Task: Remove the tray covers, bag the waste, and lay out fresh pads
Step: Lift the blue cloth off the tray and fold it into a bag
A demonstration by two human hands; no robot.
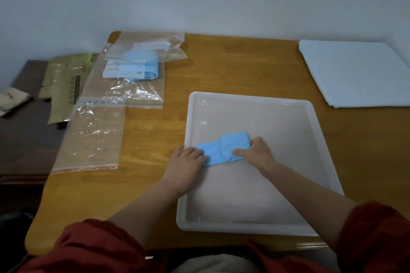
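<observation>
I see the folded blue pad [221, 148] in the near-left part of the white tray [277, 184] on the desk [221, 68]. My left grip [187, 163] pinches its left end, and my right grip [257, 150] clasps its right end.

Your white tray [250, 95] sits flat on the bench in front of you, shallow and square with a glossy floor. At its left side lies a folded blue pad [224, 147], one flap spread leftward. Your left hand [188, 159] pinches its left end and your right hand [255, 150] grips its right end. At far left a clear bag [142, 66] holds more blue pads, and nearer lies a flat zip bag [93, 135]. A white folded sheet [355, 73] rests at far right
</observation>
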